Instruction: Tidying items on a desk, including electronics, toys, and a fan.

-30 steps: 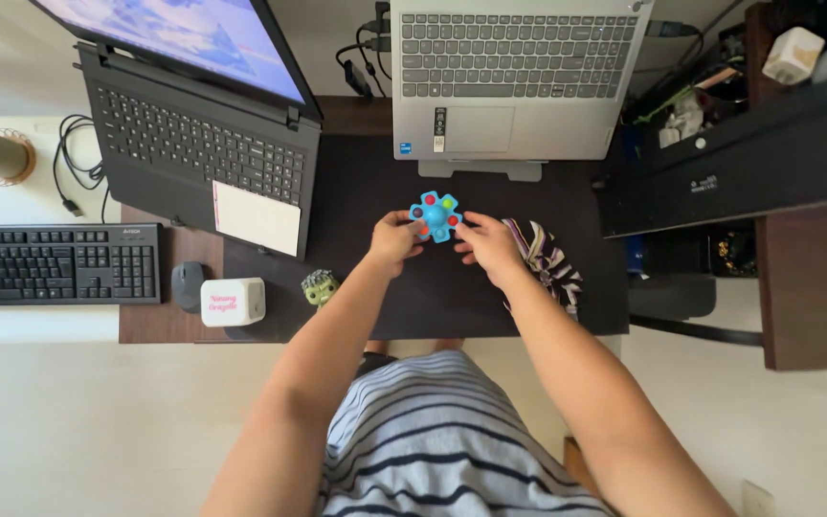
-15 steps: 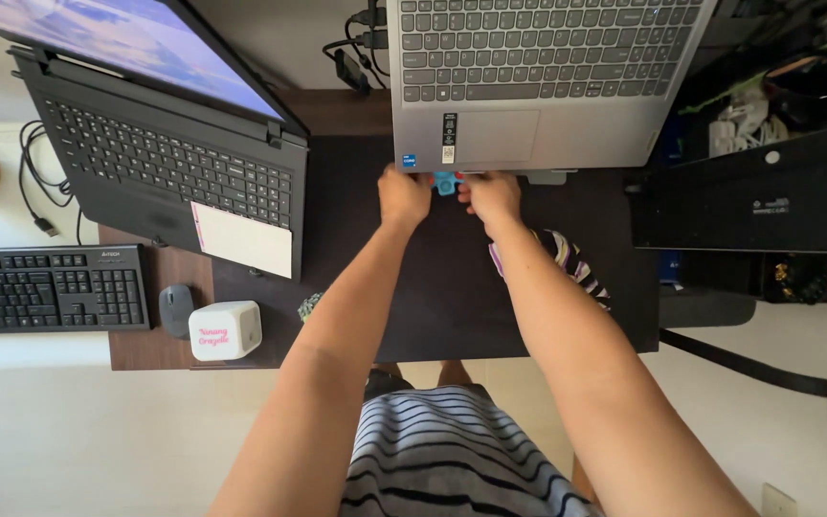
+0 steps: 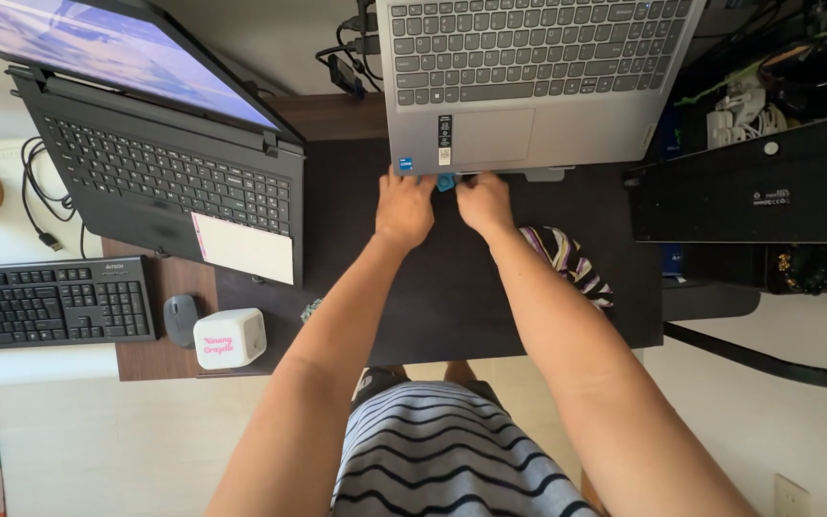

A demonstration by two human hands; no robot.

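Left hand (image 3: 405,207) and right hand (image 3: 484,202) both pinch the blue toy (image 3: 445,182) between them, right at the silver laptop's (image 3: 528,86) front edge, over the dark mat (image 3: 452,287); striped cloth (image 3: 567,260) just right of the right wrist

Bright, even daylight fills the scene, strongest on the pale floor (image 3: 98,450) at the lower left. The dark surface (image 3: 452,287) reads flat, with only soft shadows under the arms. The black laptop's screen (image 3: 98,48) looks washed out. Focus is sharp; straight edges bow slightly near the corners.
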